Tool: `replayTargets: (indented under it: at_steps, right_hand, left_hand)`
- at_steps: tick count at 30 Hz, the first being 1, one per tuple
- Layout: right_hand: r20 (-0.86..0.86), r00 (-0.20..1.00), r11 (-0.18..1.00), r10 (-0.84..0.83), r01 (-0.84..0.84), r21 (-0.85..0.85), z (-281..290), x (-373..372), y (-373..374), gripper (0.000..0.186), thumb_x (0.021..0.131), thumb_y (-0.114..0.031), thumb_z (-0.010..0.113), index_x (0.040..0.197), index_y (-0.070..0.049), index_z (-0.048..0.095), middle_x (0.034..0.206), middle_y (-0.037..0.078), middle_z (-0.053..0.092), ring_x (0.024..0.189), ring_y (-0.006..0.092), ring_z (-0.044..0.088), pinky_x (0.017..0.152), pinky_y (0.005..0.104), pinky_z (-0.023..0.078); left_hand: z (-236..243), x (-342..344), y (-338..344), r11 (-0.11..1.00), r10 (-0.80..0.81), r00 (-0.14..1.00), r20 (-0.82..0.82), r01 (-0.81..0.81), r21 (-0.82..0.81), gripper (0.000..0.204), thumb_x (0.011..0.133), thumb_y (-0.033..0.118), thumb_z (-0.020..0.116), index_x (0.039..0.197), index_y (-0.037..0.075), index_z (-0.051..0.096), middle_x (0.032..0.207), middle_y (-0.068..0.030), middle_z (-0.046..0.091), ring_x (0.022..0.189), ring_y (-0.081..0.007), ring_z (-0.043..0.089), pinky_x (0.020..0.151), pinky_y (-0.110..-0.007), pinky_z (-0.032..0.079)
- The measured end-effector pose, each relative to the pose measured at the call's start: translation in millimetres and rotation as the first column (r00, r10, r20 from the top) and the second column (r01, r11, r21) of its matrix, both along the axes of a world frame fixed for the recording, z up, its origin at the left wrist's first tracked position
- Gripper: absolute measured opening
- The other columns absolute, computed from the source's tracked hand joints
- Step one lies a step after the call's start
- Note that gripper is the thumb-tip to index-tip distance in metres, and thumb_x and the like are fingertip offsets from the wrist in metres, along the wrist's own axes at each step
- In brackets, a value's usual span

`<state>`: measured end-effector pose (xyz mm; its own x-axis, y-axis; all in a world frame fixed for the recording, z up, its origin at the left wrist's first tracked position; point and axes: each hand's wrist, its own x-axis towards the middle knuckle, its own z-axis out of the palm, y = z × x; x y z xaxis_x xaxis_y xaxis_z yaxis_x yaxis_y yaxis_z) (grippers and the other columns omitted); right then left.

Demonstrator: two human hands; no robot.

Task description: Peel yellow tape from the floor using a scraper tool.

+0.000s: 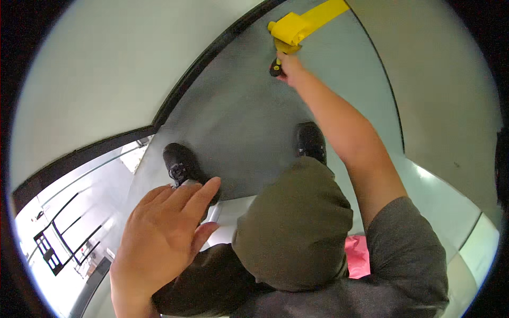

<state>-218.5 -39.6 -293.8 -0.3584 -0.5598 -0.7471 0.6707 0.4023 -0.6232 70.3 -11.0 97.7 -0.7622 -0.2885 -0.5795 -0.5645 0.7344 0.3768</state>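
My right hand (289, 67) is clamped on a black-and-yellow handle (275, 68) beside a wide yellow roll (289, 29) near the grey floor's (238, 100) far end; my left hand (164, 228) hangs apart, fingers loose. A flat yellow strip (326, 14) extends rightward; I judge it partly paid out, the remainder wound.

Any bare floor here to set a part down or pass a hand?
Widest: grey floor bounded by the black edge, left shoe, right shoe and right hand. Also: strip between right forearm and thin dark line. Crowded: far end, with yellow roll and black-handled tool; near end, where left hand and bent knee block the view.
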Motion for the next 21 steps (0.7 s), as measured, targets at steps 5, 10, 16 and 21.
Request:
replayTargets:
  at_steps: [5,10,16,21]
  right_hand:
    - [-0.04,0.983,0.98,0.177,-0.172,0.099,3.0,67.7,29.4,0.033,0.089,-0.042,0.051,0.092,-0.009,0.056,0.076,0.004,0.065,0.057,0.0148,0.059,0.04,0.0292,0.044]
    - [-0.198,0.946,0.964,0.257,-0.237,0.118,-34.5,11.5,17.6,0.037,0.084,-0.043,0.056,0.091,-0.007,0.057,0.082,0.01,0.06,0.066,0.0211,0.058,0.051,0.0347,0.049]
    - [-0.123,0.978,0.981,0.168,-0.153,0.121,-15.6,39.9,20.4,0.033,0.089,-0.045,0.049,0.09,-0.013,0.056,0.074,0.002,0.065,0.058,0.0137,0.059,0.049,0.0309,0.044]
    - [-0.169,0.948,0.963,0.27,-0.265,0.055,-16.9,48.9,-19.6,0.032,0.089,-0.042,0.05,0.098,-0.012,0.053,0.08,0.004,0.063,0.066,0.0179,0.062,0.054,0.0336,0.051]
  left_hand:
    - [-4.6,-4.1,0.3,0.998,-0.034,0.999,0.004,0.034,-0.053,0.056,0.074,0.021,0.067,0.125,0.008,0.048,0.105,-0.0126,0.06,0.095,-0.0327,0.057,0.089,-0.042,0.044]
    - [-4.5,-6.0,2.6,1.0,-0.015,0.999,0.036,0.016,-0.023,0.056,0.074,0.021,0.067,0.125,0.009,0.048,0.106,-0.0124,0.06,0.096,-0.0334,0.057,0.09,-0.042,0.043]
    - [-3.5,-8.8,0.3,1.0,0.006,1.0,0.028,-0.006,-0.024,0.056,0.074,0.022,0.067,0.125,0.009,0.048,0.107,-0.0124,0.06,0.097,-0.0333,0.057,0.092,-0.043,0.043]
    - [-3.1,-2.9,0.8,1.0,0.0,0.999,0.044,0.001,-0.014,0.056,0.075,0.023,0.067,0.125,0.009,0.048,0.108,-0.0124,0.06,0.097,-0.033,0.057,0.093,-0.044,0.043]
